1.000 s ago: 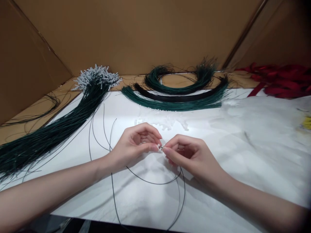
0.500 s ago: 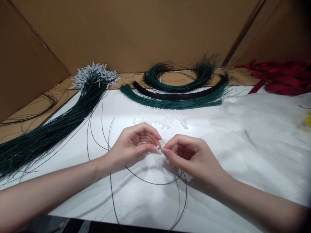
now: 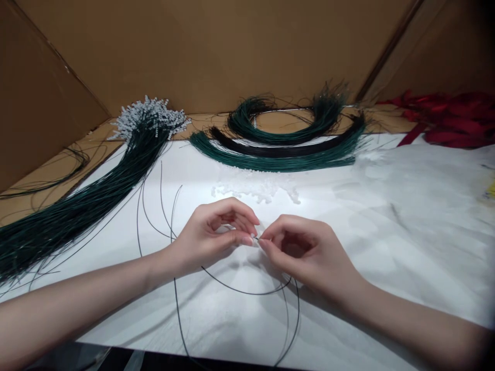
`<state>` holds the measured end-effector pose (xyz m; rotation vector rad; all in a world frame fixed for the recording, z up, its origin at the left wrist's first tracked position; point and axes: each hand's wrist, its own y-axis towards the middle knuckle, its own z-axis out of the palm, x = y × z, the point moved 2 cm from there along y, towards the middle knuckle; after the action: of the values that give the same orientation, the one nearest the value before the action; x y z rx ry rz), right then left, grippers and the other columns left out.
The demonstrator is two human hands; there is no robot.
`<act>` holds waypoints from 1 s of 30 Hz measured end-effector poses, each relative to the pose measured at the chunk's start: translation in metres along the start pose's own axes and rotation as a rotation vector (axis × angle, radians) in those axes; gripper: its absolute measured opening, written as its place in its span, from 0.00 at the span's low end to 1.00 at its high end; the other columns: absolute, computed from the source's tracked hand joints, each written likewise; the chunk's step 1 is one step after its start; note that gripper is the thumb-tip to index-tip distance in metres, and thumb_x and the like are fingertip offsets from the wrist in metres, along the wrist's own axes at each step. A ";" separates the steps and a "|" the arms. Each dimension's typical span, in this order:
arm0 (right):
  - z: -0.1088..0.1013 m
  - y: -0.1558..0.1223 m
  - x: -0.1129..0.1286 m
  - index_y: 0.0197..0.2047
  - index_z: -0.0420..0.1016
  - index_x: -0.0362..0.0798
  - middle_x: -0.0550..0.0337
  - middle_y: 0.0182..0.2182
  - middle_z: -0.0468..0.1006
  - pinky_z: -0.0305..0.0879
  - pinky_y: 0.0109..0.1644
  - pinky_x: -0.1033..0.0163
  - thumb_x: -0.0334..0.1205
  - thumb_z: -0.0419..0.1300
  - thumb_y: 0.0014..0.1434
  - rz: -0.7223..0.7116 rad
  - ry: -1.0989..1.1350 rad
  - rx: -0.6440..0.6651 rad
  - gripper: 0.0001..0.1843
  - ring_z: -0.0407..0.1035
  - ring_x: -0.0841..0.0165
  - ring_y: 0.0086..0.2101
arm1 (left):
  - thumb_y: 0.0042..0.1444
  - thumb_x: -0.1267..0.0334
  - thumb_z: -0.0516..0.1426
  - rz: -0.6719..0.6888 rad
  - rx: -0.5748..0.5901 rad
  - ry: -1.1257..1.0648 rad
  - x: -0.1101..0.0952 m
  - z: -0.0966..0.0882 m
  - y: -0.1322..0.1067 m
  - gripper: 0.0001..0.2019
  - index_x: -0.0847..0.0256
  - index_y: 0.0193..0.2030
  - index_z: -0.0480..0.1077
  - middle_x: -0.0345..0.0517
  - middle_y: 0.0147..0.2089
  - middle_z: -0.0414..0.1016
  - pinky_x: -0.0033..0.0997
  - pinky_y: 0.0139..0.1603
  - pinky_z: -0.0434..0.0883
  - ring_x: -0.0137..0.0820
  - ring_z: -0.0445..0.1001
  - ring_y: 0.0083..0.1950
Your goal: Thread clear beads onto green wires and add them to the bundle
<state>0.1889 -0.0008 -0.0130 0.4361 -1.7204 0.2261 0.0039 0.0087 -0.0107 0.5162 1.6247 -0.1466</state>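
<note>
My left hand (image 3: 222,229) is closed in a pinch on a small white bead (image 3: 253,237) at the thumb tip. Facing it, my right hand (image 3: 297,242) pinches a thin dark green wire (image 3: 247,293) close to its end, and the two sets of fingertips almost meet. The wire loops down below both hands and past the table's front edge. Loose white beads (image 3: 255,188) lie in a patch just beyond my hands. To the left rests a thick bundle of green wires (image 3: 119,175) tipped with white bead clusters (image 3: 149,121).
Curved bundles of green wire (image 3: 278,164) and black wire (image 3: 286,150) lie at the back. Red ribbon (image 3: 456,118) is heaped at the far right, behind thin white sheeting (image 3: 421,201). Brown cardboard walls (image 3: 216,51) enclose the white tabletop (image 3: 228,330).
Both hands hold nearly the same place and pinch. The left fingers have shifted very slightly, and the wire loop has swung a little to the right.
</note>
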 end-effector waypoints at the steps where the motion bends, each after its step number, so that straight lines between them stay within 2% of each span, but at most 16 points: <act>1: 0.000 0.000 0.001 0.28 0.74 0.45 0.65 0.19 0.67 0.57 0.24 0.68 0.33 0.62 0.56 -0.005 -0.023 0.003 0.05 0.61 0.75 0.21 | 0.54 0.71 0.66 0.005 0.002 0.015 0.000 0.000 0.000 0.08 0.62 0.41 0.74 0.41 0.35 0.78 0.22 0.37 0.73 0.24 0.76 0.36; 12: -0.001 -0.001 0.003 0.29 0.74 0.45 0.63 0.21 0.68 0.57 0.26 0.65 0.32 0.60 0.57 -0.095 -0.174 0.003 0.06 0.61 0.73 0.23 | 0.58 0.69 0.64 0.086 0.028 0.178 -0.002 0.003 -0.002 0.05 0.63 0.41 0.74 0.44 0.36 0.77 0.24 0.38 0.75 0.26 0.77 0.37; 30: -0.001 -0.001 0.003 0.31 0.75 0.45 0.61 0.22 0.70 0.59 0.26 0.65 0.33 0.60 0.58 -0.129 -0.194 -0.009 0.05 0.63 0.72 0.24 | 0.56 0.69 0.65 0.037 0.008 0.125 -0.002 0.004 0.000 0.08 0.64 0.42 0.73 0.43 0.35 0.77 0.24 0.38 0.75 0.26 0.77 0.35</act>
<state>0.1895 -0.0014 -0.0103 0.5752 -1.8739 0.0849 0.0074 0.0063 -0.0092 0.5708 1.7355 -0.0949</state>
